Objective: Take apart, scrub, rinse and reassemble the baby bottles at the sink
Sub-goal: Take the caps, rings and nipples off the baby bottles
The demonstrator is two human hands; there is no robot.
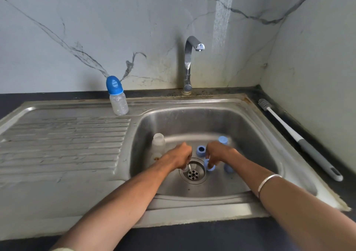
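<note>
Head view, looking down into a steel sink (256,135); both hands reach to the basin floor beside the drain (193,173). Left hand (179,157), fingers curled downward, pinches a small clear part (186,168) at the drain's left rim; what the part is cannot be told. Right hand (216,153), fingers likewise curled, grips a blue ring (210,167) just right of the drain; a metal bangle (268,182) circles that forearm. Open clear bottle (158,144) stands upright just left of the left hand, uncapped; a second blue ring (201,150) lies between the two hands, on their far side; one pale blue cap (222,140) sits just beyond the right hand, another blue piece (228,168) just right of it. Assembled bottle (117,100) with blue cap stands on the sink's ledge, well beyond and to the left of the left hand, at the head of the ribbed drainboard (63,141). Tap (189,61) rises beyond both hands; no stream shows at its spout. Bottle brush (300,140), white shaft and grey grip, lies on the dark counter far right of the right hand, untouched.
</note>
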